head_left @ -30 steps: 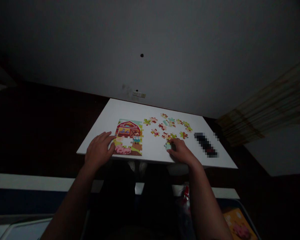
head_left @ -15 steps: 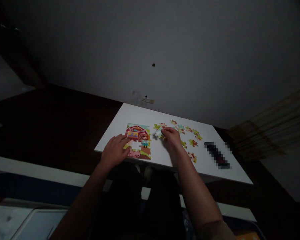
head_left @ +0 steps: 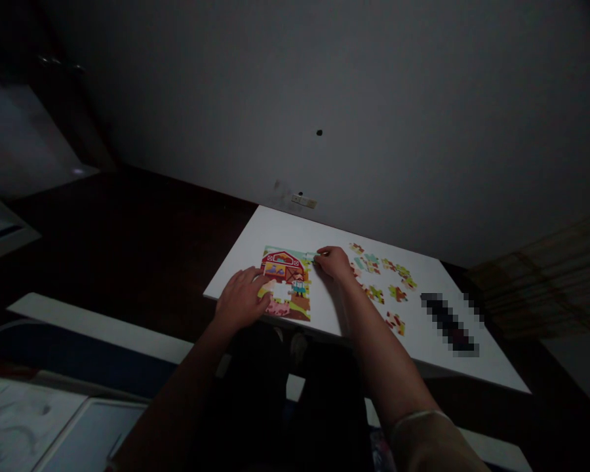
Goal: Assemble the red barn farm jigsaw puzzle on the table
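Farm puzzle (head_left: pixel 288 283): part-built rectangular picture with a red barn at the top, a small figure in the middle and a pink pig along the bottom. One piece-shaped white gap shows left of centre. It lies flat on the left part of the white table (head_left: pixel 324 229), its bottom edge close to the near rim.

Long axis runs from the near rim toward the wall (head_left: pixel 324 98), tilted slightly; barn end points to the wall.

Left hand (head_left: pixel 240 298): palm down on the puzzle's left margin, fingers loosely apart, tips beside the gap.

Right hand (head_left: pixel 332 262): at the upper right corner of the puzzle, fingertips bunched on a pale piece (head_left: pixel 311 257); too small to read the print.

Open room: bare tabletop beyond the barn end and in a strip right of the puzzle. Loose pieces (head_left: pixel 379 275) are scattered further right, well apart from the puzzle. A dark object (head_left: pixel 450 322), blurred out, lies near the right edge.
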### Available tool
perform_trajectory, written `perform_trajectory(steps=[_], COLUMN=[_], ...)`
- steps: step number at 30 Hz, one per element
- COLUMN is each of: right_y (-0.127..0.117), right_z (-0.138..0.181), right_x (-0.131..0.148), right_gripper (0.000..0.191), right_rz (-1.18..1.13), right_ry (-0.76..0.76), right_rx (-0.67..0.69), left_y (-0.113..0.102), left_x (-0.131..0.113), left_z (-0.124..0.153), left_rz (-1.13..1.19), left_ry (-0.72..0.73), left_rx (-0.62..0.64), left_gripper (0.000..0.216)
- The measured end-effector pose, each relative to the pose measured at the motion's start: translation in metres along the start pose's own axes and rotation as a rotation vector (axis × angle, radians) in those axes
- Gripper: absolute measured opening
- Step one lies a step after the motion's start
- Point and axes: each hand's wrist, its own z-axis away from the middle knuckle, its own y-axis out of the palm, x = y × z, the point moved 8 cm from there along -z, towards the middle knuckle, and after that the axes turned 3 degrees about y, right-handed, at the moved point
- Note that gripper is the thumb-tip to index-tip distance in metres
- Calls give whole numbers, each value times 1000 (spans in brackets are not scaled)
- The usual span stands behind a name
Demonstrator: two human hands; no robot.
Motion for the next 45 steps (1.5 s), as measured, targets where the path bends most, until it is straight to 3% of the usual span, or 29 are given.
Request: perform_trajectory(steps=[8, 15, 30, 34, 38, 42, 45], right_y=[-5, -3, -1, -7, -6, -8, -32], right_z=[-1, -7, 14, 40, 94, 147, 167], right_x=[9, 15, 25, 25, 15, -19, -56], right_gripper=[34, 33, 36, 36, 38, 29, 30], right_rz=[191, 300, 387, 390, 362, 291, 256], right_ry=[19, -33, -101, -137, -271, -357, -334], right_rx=[98, 84, 84, 32, -12, 19, -26], left_y=[3, 2, 1, 2, 6, 11, 14], left_x=[2, 3, 4, 8, 15, 22, 25], left_z=[0, 1, -3, -4, -6, -8, -9], left_rz=[-10, 3, -5, -12, -23, -22, -12], left_ry=[18, 18, -26, -40, -59, -54, -21], left_rx=[-19, -51, 47, 61, 85, 125, 144], left_gripper=[40, 40, 41, 42, 45, 50, 54])
